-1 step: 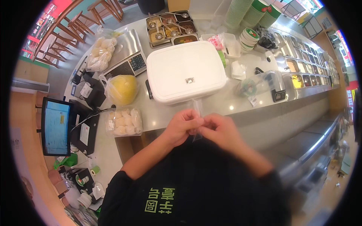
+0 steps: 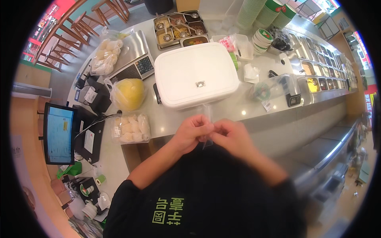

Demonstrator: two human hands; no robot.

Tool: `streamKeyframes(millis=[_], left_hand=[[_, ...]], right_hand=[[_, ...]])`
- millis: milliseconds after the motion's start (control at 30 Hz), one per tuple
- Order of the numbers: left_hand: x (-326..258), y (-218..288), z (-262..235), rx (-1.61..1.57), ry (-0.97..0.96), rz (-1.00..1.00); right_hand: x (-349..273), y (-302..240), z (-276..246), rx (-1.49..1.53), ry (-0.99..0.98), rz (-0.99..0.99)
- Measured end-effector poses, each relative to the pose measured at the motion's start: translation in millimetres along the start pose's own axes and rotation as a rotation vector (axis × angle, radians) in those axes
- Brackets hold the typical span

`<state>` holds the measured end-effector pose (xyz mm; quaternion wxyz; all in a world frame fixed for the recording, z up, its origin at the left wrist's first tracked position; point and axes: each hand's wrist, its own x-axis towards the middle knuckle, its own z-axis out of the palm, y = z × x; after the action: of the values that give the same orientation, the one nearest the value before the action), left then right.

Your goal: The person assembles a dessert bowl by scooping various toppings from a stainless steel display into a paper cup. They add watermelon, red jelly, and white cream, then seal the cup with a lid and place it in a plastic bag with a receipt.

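Head view: both bare hands are seen in front of the torso, near the counter's (image 2: pixel 170 122) front edge. A piece of clear, thin plastic (image 2: pixel 208 112) is held between them. By the left hand (image 2: pixel 192 131), it is pinched between thumb and curled fingers. The right hand (image 2: pixel 230 134) is bent inward, its thumb and index finger closed on the same piece, with the fingertips of both hands almost meeting. The plastic's upper end is seen at the near edge of a white lidded box (image 2: pixel 196 73); whether contact is made cannot be told. Its lower end hangs below the fingers.

The box is set on the counter. To its left are noted a yellow mass in a clear bag (image 2: pixel 130 94), a clear pack of pale round pieces (image 2: pixel 131 127) and a scale (image 2: pixel 133 49). Beyond it, metal pans (image 2: pixel 177 41) with ladles are grouped.
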<state>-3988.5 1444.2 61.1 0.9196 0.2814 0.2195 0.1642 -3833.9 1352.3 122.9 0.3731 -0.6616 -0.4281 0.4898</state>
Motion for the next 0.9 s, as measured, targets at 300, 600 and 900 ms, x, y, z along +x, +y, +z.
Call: streamKeyframes(millis=[300, 600, 900], left_hand=[[-11, 3, -17, 0.018, 0.005, 0.01], [-32, 23, -14, 0.45, 0.21, 0.036], [-44, 28, -27, 0.557, 0.2, 0.043]], right_hand=[[17, 14, 22, 0.072, 0.056, -0.028], [37, 21, 19, 0.134, 0.042, -0.003], [45, 15, 35, 0.051, -0.146, 0.031]])
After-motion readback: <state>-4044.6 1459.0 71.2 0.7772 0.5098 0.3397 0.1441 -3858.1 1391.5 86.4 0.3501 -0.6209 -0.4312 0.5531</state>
